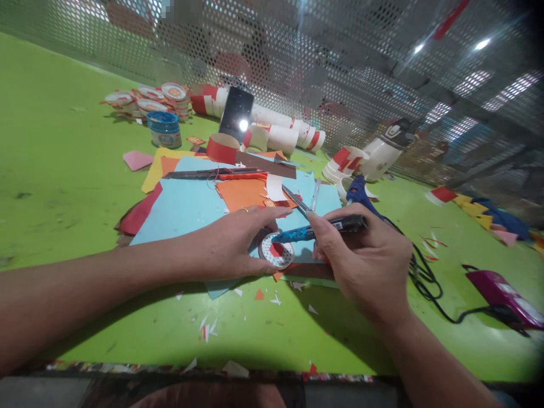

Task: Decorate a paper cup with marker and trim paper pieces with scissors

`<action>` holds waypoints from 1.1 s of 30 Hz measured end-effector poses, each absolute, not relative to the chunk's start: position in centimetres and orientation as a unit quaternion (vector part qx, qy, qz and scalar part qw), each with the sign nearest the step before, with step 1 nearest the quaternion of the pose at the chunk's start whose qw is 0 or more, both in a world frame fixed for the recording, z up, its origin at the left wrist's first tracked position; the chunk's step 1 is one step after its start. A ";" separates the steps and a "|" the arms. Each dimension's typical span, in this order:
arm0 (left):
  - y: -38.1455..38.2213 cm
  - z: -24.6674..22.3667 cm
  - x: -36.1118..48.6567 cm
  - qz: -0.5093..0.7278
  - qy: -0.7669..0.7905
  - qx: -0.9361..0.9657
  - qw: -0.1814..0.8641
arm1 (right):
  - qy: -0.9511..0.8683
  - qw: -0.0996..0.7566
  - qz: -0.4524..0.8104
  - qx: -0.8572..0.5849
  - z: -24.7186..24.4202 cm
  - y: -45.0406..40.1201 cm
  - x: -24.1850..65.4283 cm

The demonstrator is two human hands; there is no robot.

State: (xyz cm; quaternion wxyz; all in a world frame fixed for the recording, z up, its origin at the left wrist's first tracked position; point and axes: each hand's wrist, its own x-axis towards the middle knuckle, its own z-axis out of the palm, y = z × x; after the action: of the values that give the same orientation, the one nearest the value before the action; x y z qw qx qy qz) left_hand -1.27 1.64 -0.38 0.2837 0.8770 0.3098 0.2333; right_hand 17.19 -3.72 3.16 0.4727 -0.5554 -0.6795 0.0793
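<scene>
A small round disc (288,256) with a dotted pattern and a red centre lies on light blue paper (178,209). My left hand (240,241) grips its left side between thumb and fingers. In my right hand (365,255) is a blue pen (294,234) with a black end, its tip at the upper part of the disc. Pointed metal blades (296,199) also stick out from my right hand, toward the upper left; their handles are largely hidden by the hand. Orange paper (240,195) lies beyond the disc.
Behind stand a blue-lidded jar (165,131), stacked discs (174,93), a phone (236,113), white-and-red tubes (283,137) and a red paper ring (222,149). A blue glue gun (359,190), a black cable (425,277) and a magenta device (505,297) are at right. Paper scraps lie near the front.
</scene>
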 end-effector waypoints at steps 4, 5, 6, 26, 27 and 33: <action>1.6 -0.2 -1.2 0.228 0.315 0.875 0.289 | -0.668 0.475 0.096 -0.564 3.1 -3.7 17.0; 1.6 -0.2 -1.2 0.227 0.318 0.874 0.290 | -0.665 0.477 0.099 -0.566 3.1 -3.7 17.0; 1.6 -0.2 -1.2 0.225 0.320 0.873 0.290 | -0.662 0.479 0.103 -0.567 3.1 -3.6 17.0; 1.6 -0.3 -1.2 0.211 0.335 0.872 0.287 | -0.590 0.541 0.218 -0.559 3.1 -2.7 16.9; 1.6 -0.3 -1.2 0.213 0.335 0.872 0.286 | -0.588 0.556 0.213 -0.547 3.2 -2.7 17.0; 1.5 -0.2 -1.2 0.207 0.339 0.870 0.292 | -0.594 0.589 0.153 -0.526 4.1 -3.3 17.3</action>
State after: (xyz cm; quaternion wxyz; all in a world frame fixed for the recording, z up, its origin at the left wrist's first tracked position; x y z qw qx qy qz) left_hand -1.21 1.47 -0.17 0.2917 0.8703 0.3388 0.2069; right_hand 17.31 -3.26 4.07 0.5894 -0.5257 -0.5939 0.1534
